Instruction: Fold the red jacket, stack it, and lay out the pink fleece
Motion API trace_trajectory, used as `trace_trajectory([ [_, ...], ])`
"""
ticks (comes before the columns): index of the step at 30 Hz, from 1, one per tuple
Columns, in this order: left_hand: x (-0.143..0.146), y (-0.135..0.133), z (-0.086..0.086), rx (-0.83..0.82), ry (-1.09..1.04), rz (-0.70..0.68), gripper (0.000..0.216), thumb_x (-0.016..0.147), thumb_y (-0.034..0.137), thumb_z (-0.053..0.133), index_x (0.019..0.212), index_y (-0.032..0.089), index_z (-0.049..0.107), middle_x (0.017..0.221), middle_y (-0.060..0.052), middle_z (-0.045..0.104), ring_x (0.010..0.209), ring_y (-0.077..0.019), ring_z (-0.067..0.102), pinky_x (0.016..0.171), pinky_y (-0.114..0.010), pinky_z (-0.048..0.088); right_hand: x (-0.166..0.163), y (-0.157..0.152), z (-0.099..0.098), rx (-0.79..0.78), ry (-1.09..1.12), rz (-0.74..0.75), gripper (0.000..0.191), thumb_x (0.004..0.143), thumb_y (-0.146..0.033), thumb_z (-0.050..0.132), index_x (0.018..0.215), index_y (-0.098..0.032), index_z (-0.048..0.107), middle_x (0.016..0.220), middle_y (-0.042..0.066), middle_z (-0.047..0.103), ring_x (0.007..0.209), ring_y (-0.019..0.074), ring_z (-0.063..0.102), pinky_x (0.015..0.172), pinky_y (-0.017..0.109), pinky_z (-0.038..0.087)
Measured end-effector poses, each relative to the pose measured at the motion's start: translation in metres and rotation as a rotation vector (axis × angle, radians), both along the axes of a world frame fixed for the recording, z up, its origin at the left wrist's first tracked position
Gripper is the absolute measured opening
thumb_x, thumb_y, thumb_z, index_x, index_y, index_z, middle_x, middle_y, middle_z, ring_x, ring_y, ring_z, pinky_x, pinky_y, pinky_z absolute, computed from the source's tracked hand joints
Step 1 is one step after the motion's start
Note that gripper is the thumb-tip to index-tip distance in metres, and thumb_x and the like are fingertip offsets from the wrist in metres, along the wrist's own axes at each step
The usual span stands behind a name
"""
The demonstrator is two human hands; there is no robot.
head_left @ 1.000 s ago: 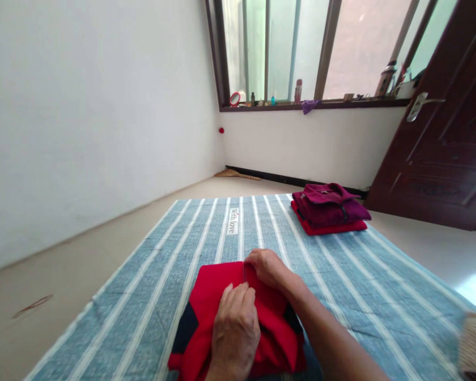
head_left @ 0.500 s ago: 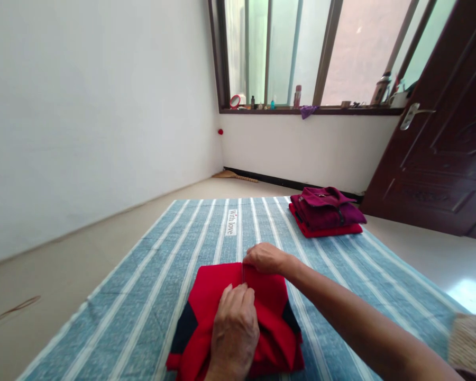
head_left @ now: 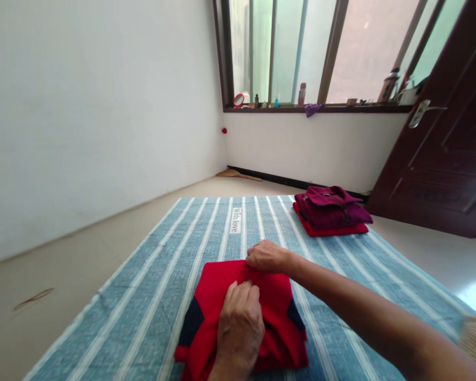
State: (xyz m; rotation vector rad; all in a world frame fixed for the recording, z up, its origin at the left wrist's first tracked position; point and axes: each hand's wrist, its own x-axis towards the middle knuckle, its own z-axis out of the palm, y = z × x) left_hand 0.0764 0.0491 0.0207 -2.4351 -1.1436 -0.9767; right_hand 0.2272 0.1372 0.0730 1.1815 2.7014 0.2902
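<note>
I see the red garment (head_left: 276, 296) folded on the striped cloth (head_left: 143, 291), nearest the camera. The right hand (head_left: 266, 256) is closed, pinching its far edge by the centre line. The left hand (head_left: 241, 320) lies loosely curled on its front; from here I can't tell whether it grips any fabric. Farther off, to the right, I have a purple garment (head_left: 329, 207) atop red cloth (head_left: 321, 231).
</note>
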Motion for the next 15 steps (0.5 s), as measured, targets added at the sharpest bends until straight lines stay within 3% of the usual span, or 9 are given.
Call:
trace_trajectory([
  [10,0.006,-0.015,0.004,-0.235,0.007,0.038,0.021,0.08,0.001,0.045,0.078,0.018,0.058,0.079,-0.005,0.064,0.08,-0.0215,0.061,0.098,-0.044,0.047,-0.002,-0.008,0.002,0.017,-0.079,0.133,0.024,0.087,-0.006,0.047,0.075,-0.009,0.067,0.076,0.012,0.069,0.068,0.0208,0.065,0.05,0.026,0.038],
  [15,0.007,-0.018,0.006,-0.307,0.029,0.055,0.019,0.082,0.005,0.045,0.079,0.018,0.058,0.08,-0.004,0.062,0.081,-0.0209,0.059,0.101,-0.043,0.045,0.001,-0.011,-0.003,0.062,-0.113,0.208,0.024,0.091,-0.008,0.045,0.079,-0.01,0.067,0.078,0.011,0.067,0.069,0.0181,0.062,0.052,0.026,0.035],
])
